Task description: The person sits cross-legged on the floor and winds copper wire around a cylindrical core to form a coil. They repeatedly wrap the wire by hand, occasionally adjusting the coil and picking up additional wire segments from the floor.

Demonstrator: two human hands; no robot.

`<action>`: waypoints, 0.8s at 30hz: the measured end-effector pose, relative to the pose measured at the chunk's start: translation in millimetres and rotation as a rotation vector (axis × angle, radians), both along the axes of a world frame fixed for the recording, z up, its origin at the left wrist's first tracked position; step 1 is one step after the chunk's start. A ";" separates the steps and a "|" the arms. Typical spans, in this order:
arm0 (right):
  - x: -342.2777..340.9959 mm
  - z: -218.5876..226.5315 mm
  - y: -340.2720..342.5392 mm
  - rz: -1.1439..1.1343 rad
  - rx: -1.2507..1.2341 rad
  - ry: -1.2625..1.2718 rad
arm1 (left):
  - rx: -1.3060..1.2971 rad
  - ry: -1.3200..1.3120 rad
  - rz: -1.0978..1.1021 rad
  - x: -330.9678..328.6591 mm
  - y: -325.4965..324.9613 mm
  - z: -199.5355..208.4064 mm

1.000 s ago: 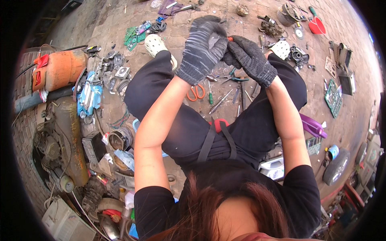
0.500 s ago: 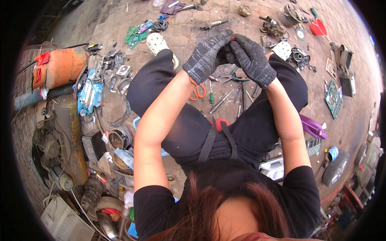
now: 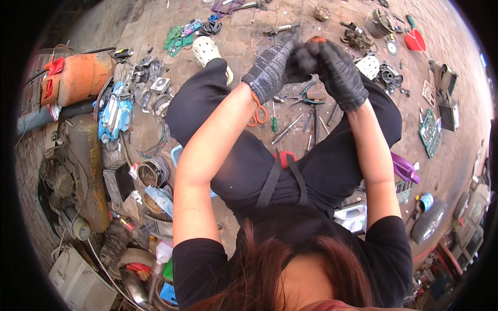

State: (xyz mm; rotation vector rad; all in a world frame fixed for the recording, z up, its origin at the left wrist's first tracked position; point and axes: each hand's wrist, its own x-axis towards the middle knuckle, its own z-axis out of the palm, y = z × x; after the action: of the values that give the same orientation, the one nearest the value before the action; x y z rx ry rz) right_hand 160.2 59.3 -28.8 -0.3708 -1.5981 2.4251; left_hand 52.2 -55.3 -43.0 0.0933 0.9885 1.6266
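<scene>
My gloved hands are close together above the ground, beyond my knees. My right hand (image 3: pixel 340 75), in a dark glove, is closed around a small reddish-brown, rounded part (image 3: pixel 317 39); only its top shows, so its kind is unclear. Beside it, my left hand (image 3: pixel 272 67), in a grey knitted glove with an orange cuff, has its back toward me. Its fingers reach toward the right hand and blur into a dark patch, hiding whether they grip anything. Below the hands lie pliers (image 3: pixel 307 98), a green-handled screwdriver (image 3: pixel 274 123), orange-handled scissors (image 3: pixel 258 118) and a longer screwdriver (image 3: pixel 287 129).
An orange gas cylinder (image 3: pixel 83 78) lies at the left among scrap parts and cans. Green circuit boards (image 3: pixel 179 44) sit beyond my left shoe, another board (image 3: pixel 429 132) at the right. A red scoop (image 3: pixel 415 40) and a bucket (image 3: pixel 377 24) stand far right.
My right hand has turned and shifted right, opening a gap between the hands' wrists. More of the reddish-brown part now shows at its fingers. My left hand has moved slightly up.
</scene>
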 end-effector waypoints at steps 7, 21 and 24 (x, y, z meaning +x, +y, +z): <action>-8.3 -10.2 2.2 0.006 -0.181 0.138 | 0.184 0.593 0.076 -0.7 2.5 -3.8; -6.9 -12.9 0.3 -0.035 -0.355 0.055 | 0.027 0.956 0.073 6.6 7.9 -4.0; -8.3 -14.7 1.6 -0.021 -0.392 0.061 | -0.048 0.966 -0.048 3.6 7.0 2.2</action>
State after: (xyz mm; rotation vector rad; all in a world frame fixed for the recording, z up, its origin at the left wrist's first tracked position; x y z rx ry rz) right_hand 151.9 60.9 -43.5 -0.3686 -1.0820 2.6991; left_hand 55.8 -48.3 -40.8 0.9263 1.7191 1.4988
